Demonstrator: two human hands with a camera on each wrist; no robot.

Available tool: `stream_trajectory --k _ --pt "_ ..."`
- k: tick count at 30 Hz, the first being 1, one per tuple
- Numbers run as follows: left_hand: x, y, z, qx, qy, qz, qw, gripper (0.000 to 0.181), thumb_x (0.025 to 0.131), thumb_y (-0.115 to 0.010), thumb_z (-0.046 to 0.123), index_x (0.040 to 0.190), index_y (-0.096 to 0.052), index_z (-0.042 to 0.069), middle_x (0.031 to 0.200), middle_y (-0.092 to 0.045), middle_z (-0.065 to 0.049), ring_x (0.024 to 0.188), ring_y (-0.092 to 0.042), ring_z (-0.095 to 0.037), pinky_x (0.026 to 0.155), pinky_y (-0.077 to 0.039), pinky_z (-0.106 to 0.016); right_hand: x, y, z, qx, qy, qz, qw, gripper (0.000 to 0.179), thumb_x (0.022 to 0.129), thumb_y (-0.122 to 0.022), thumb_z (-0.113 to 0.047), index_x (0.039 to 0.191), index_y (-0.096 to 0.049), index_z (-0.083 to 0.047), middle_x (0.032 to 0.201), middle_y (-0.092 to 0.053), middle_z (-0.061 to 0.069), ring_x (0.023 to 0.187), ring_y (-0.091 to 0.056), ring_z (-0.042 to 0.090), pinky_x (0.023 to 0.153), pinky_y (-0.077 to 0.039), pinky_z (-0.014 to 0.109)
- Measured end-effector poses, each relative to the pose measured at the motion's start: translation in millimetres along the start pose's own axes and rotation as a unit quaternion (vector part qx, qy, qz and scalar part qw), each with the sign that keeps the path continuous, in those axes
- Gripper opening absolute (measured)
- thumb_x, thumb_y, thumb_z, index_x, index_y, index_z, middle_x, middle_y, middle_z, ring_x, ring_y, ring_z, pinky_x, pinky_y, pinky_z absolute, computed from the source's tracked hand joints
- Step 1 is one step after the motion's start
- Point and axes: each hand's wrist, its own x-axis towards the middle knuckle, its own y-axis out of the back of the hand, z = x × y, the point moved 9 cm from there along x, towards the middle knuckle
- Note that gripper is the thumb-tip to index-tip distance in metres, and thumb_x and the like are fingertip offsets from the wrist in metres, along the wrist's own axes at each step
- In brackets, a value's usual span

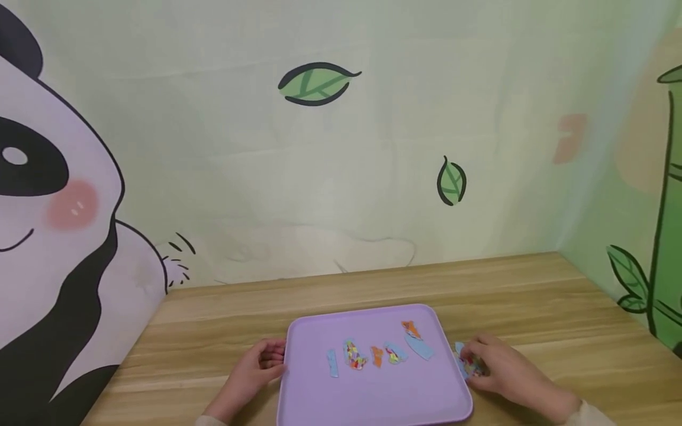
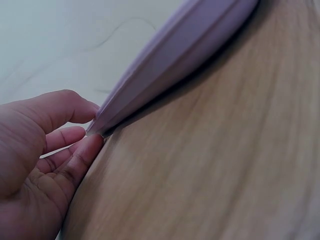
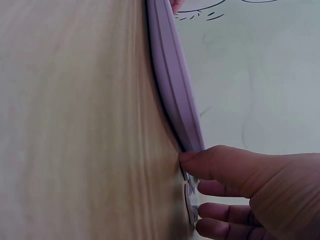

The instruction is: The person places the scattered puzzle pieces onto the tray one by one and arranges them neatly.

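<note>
A lilac tray [image 1: 367, 402] rests on the wooden table. On it lie several flat, irregular pieces: a pale blue strip [image 1: 333, 363], a multicoloured piece [image 1: 354, 355], a small orange one [image 1: 377, 356], a blue one with coloured patches [image 1: 395, 353], and an orange piece [image 1: 411, 329] beside a light blue one [image 1: 419, 347]. My left hand [image 1: 254, 368] touches the tray's left edge with thumb and fingertips. Just right of the tray, my right hand [image 1: 503, 364] reaches over more colourful pieces [image 1: 470, 365] on the table, partly hidden by its fingers. Its thumb [image 3: 210, 162] and fingertips touch them, spread apart.
The wooden tabletop [image 1: 575, 319] runs back to a pale wall [image 1: 373, 177] printed with leaves. A panda figure [image 1: 64, 236] fills the left side, and green bamboo [image 1: 666, 248] is pictured on the right.
</note>
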Motion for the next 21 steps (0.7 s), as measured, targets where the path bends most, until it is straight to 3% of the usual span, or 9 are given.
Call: stream_trajectory --k 6,11,21 --pt "0.8 1.7 -1.7 0.006 0.002 0.006 1.0000 0.045 0.082 -0.069 -0.002 0.122 -0.052 -0.012 0.110 -0.061 -0.022 0.095 -0.059 -0.011 0.083 -0.053 -0.016 1.2 0.9 -2.4 -0.021 0.012 0.009 0.9997 0.038 0.069 -0.081 -0.025 0.102 -0.068 -0.011 0.097 -0.059 -0.003 0.080 -0.052 0.006 0.070 -0.051 0.027" --pt "2.1 2.2 -2.2 0.007 0.004 0.010 0.9999 0.045 0.081 -0.069 -0.003 0.121 -0.052 -0.012 0.109 -0.061 -0.022 0.094 -0.059 -0.009 0.082 -0.054 -0.016 2.1 -0.4 -1.1 -0.023 0.009 0.003 0.9997 0.048 0.069 -0.081 -0.026 0.111 -0.067 -0.006 0.110 -0.065 0.006 0.094 -0.062 0.020 0.082 -0.055 0.040" --pt "1.7 1.5 -3.7 0.004 0.010 0.009 0.9999 0.045 0.081 -0.069 -0.004 0.122 -0.052 -0.012 0.110 -0.061 -0.022 0.095 -0.059 -0.012 0.083 -0.053 -0.016 1.7 -0.6 0.4 -0.008 0.029 0.003 0.9995 0.046 0.070 -0.079 -0.023 0.111 -0.066 -0.005 0.111 -0.067 0.009 0.102 -0.063 0.029 0.089 -0.053 0.048"
